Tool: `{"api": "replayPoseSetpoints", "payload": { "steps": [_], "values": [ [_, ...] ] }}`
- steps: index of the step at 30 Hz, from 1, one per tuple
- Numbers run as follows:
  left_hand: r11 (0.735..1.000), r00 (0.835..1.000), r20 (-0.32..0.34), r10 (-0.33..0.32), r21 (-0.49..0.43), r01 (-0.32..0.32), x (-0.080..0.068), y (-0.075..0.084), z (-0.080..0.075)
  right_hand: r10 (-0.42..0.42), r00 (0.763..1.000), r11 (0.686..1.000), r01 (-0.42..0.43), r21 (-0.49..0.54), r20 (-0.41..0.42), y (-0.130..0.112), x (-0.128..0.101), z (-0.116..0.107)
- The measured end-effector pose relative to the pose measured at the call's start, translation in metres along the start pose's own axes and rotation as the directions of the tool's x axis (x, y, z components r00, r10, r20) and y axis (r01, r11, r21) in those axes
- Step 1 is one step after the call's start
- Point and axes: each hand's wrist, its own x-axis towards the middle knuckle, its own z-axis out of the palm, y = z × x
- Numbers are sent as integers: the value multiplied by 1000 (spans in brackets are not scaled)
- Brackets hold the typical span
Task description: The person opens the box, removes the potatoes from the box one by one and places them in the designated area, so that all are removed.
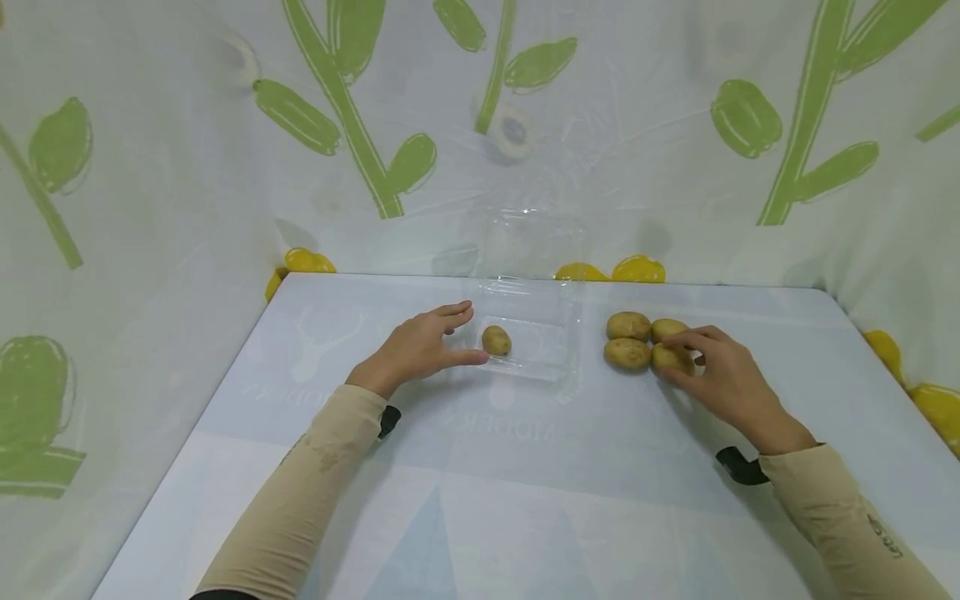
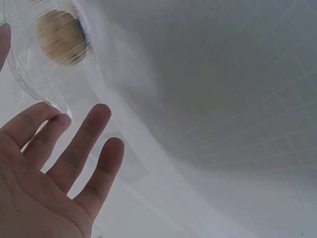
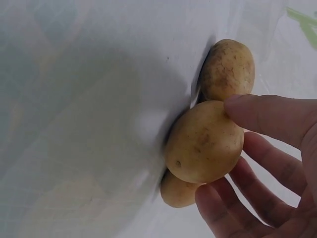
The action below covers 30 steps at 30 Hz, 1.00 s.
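Observation:
A clear plastic tray (image 1: 551,354) lies on the pale table (image 1: 480,467) with one potato (image 1: 496,340) in it. My left hand (image 1: 471,333) rests open beside the tray's left edge, fingers straight and apart, holding nothing. In the left wrist view the left hand (image 2: 49,99) spreads below the tray (image 2: 29,84) and its potato (image 2: 62,34). To the right lies a cluster of several potatoes (image 1: 628,326). My right hand (image 1: 686,367) pinches the nearest one (image 1: 667,357). The right wrist view shows thumb and fingers of the right hand (image 3: 223,151) around this potato (image 3: 198,139), with others (image 3: 228,69) touching it.
A white curtain (image 1: 187,150) printed with green stems and yellow flowers walls the table at the back and both sides. The tray's clear lid (image 1: 536,242) stands up behind it.

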Motion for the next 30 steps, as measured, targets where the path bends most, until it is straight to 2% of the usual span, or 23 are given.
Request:
{"api": "replayPoseSetpoints", "payload": {
  "steps": [7,13,19,26,30],
  "values": [
    [1000,1000,5,-5,-5,5,-1,1,0,50,999,999,-50,12,14,-3,1,-4],
    [1000,1000,10,-15,-13,15,-2,0,0,51,998,998,-51,31,-25,-10,5,-5],
    [1000,1000,4,-17,-20,17,-2,-1,0,68,998,996,-67,57,-15,-21,9,-5],
    [999,1000,1,-9,-36,9,-2,-2,1,-31,996,995,38,88,-87,-31,17,-1],
    [999,1000,6,-7,-37,7,-2,0,0,-51,992,990,65,125,-111,-38,20,2]
  ]
}}
